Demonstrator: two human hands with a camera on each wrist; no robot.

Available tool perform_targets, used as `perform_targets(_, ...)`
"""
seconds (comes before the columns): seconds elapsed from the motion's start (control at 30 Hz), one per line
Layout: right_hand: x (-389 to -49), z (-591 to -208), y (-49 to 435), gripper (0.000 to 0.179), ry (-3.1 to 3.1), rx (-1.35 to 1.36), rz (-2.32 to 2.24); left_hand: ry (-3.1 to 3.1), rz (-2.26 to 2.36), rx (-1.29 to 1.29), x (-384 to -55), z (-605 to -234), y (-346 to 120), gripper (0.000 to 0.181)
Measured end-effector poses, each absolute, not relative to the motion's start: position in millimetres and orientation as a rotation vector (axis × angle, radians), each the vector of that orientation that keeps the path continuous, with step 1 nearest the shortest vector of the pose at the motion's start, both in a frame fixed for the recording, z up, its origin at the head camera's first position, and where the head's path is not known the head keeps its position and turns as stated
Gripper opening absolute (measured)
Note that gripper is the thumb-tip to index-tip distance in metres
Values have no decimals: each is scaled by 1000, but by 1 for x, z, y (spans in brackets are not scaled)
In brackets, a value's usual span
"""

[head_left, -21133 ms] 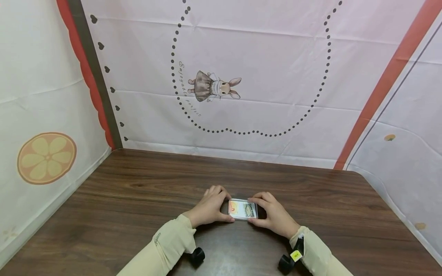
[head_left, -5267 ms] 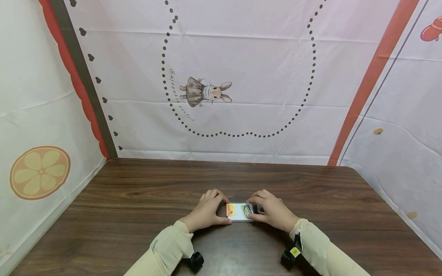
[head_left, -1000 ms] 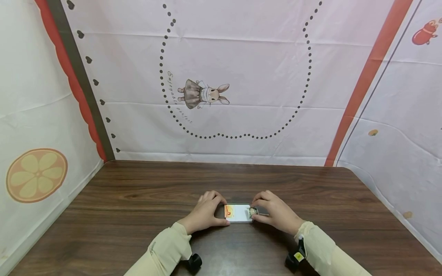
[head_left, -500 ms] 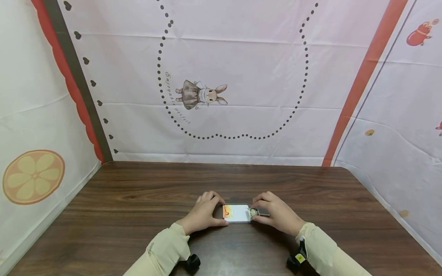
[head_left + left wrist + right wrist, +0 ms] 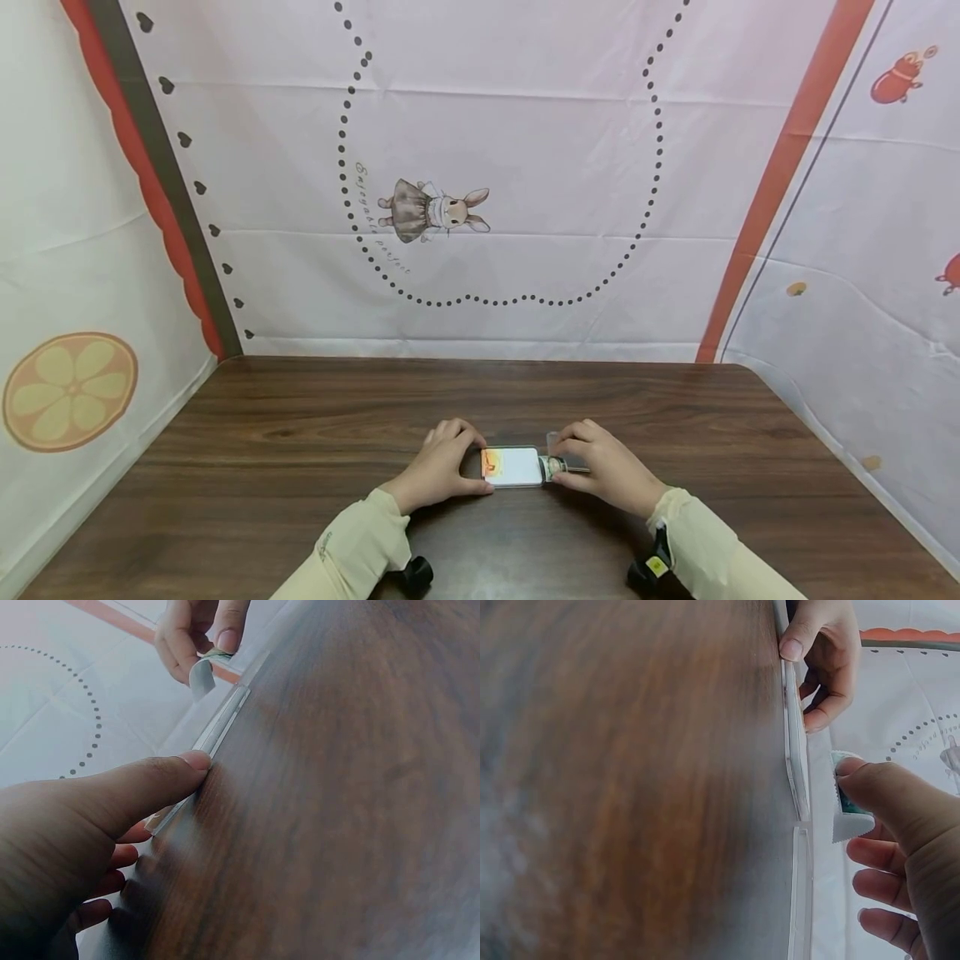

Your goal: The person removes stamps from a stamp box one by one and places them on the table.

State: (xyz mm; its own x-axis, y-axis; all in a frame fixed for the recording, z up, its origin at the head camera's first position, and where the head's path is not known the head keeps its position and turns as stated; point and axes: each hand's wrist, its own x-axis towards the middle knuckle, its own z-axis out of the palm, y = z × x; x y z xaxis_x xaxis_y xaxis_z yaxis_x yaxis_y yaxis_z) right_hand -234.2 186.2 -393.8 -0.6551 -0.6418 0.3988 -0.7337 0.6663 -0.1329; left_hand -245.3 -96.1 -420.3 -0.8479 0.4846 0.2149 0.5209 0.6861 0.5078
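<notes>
A flat white stack, perhaps cards [image 5: 522, 467], with rounded corners and an orange print at its left end, lies on the table in the head view. My left hand [image 5: 431, 471] holds its left end, thumb on the near edge and fingers on the far edge. To its right, my right hand [image 5: 611, 468] pinches a small curled paper piece [image 5: 551, 469] between thumb and finger. The right wrist view shows this paper piece [image 5: 853, 823] with a zigzag edge and green print, raised clear of the stack [image 5: 796, 742]. Its exact kind cannot be told.
A clear plastic tray or lid [image 5: 800, 892] lies on the dark wooden table [image 5: 375, 400], just past the stack's right end and partly under my right hand. White printed cloth [image 5: 525, 167] stands up behind the table and at both sides.
The picture piece, earlier lying on the stack's right end, has been lifted and moved right, beyond the stack's edge, in my right hand. My left hand keeps its hold.
</notes>
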Motion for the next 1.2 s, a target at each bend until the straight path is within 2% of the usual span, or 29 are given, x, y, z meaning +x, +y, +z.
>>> perform_targets(1.2,-229,-397,192,20,-2583,1081,411,-2828,-910,-847,-246,-419,-96,52)
